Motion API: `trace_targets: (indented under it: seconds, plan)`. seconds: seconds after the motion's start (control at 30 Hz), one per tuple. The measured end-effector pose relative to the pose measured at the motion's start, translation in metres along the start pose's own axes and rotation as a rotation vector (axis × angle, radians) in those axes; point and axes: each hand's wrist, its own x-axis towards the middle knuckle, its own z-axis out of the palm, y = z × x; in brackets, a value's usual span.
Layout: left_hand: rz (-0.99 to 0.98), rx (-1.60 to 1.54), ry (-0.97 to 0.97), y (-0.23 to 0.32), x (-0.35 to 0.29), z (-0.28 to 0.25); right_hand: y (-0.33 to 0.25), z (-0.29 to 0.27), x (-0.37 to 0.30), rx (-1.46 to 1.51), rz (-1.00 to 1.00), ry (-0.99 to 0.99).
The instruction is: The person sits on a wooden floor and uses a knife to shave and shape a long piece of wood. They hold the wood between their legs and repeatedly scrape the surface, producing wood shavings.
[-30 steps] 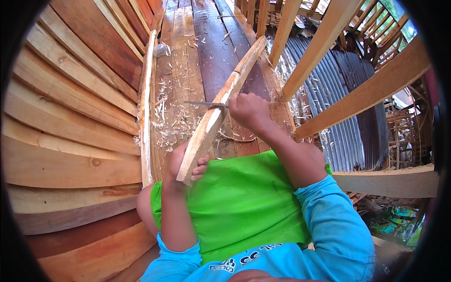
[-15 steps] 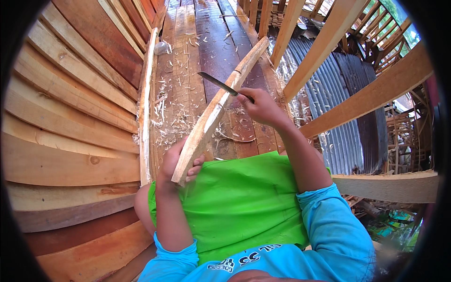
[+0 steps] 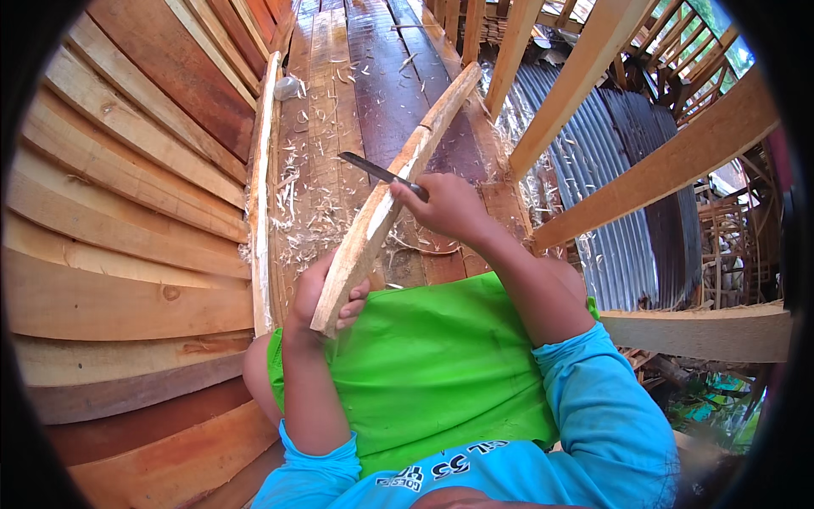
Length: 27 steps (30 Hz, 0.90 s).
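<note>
A long, pale length of wood (image 3: 366, 227) slants from above my lap up toward the far right, its far part over the plank floor. My left hand (image 3: 315, 293) is closed around its near end, fingers wrapped from beneath. My right hand (image 3: 443, 204) grips the handle of a knife (image 3: 370, 166) whose dark blade points left and lies across the upper face of the wood, about midway along it. Whether the edge is biting into the wood cannot be made out. A dark notch shows farther up the piece.
Wood shavings (image 3: 297, 212) litter the plank floor (image 3: 381, 93). A second pale strip of wood (image 3: 262, 195) runs along the board wall (image 3: 127, 212) on my left, beside a small clear container (image 3: 289, 87). Wooden railing posts (image 3: 585, 93) rise on the right, with corrugated metal sheets (image 3: 593, 170) beyond.
My right hand and the knife have slid along the wood toward me and slightly left. My left hand keeps its hold at the near end.
</note>
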Motion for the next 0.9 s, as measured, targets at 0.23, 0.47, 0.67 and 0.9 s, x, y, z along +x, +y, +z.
trace_targets:
  seconds: [0.23, 0.47, 0.67, 0.9]
  plan:
    - [0.019, 0.057, 0.047, 0.000, -0.002, 0.006, 0.003, 0.002, 0.009, 0.368, 0.278, -0.235]
    - [0.030, 0.111, 0.026, 0.000, -0.001, 0.004, 0.000, -0.015, 0.012, 0.880, 0.649, -0.582]
    - [0.022, 0.047, 0.038, 0.000, -0.001, 0.000, 0.013, -0.066, 0.015, 1.149, 0.623, -0.319]
    - [0.023, 0.004, 0.045, 0.000, -0.001, 0.006, 0.045, -0.076, 0.010, 0.227, 0.555, 0.076]
